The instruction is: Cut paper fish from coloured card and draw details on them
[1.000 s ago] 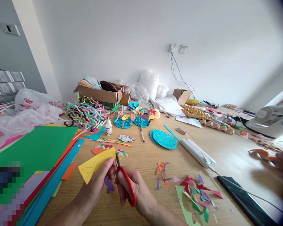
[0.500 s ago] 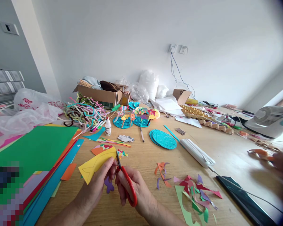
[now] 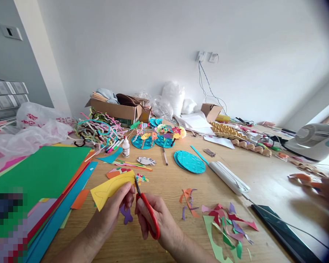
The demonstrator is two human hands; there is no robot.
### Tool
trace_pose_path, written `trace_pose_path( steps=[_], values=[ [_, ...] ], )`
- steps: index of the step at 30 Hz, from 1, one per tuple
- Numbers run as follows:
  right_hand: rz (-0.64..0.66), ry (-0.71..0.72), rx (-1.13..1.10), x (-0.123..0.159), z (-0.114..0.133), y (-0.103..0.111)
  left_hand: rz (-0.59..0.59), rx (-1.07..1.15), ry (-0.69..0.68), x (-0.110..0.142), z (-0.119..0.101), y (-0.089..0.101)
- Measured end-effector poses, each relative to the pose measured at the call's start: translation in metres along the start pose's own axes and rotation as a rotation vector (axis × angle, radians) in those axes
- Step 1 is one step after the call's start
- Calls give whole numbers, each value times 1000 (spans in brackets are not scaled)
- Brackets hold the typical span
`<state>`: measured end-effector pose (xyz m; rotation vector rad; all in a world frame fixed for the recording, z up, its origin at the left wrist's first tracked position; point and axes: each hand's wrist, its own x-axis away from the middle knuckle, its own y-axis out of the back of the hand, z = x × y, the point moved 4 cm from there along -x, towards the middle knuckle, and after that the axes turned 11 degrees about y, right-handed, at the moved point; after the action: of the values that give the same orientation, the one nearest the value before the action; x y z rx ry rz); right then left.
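- Two hands engaged: your left hand [image 3: 113, 212] pinches the yellow paper [image 3: 111, 188]; your right hand [image 3: 153, 219] grips the red scissors [image 3: 148, 215].
- Paper's long axis runs 2-to-8 o'clock, extending toward 10 o'clock from the blades; left hand nearer.

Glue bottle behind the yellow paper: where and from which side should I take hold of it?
Probably by the white body of the glue bottle, below its narrow cap, with fingers closing across its round sides. It stands upright, so come from above or from the near right; markers and pipe cleaners crowd its left. Both hands are busy: left hand holds yellow paper, right hand scissors.
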<state>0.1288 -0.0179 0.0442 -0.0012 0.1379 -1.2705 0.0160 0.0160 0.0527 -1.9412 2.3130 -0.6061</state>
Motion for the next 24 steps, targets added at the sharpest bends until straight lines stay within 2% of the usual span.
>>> trace_pose_path(
  steps=[13,24],
  values=[
    [5,-32,32,2,1,1,68,-9,50,-3,-3,1],
    [15,-55,80,1,0,3,49,-35,-30,-3,-7,4]
  ],
)
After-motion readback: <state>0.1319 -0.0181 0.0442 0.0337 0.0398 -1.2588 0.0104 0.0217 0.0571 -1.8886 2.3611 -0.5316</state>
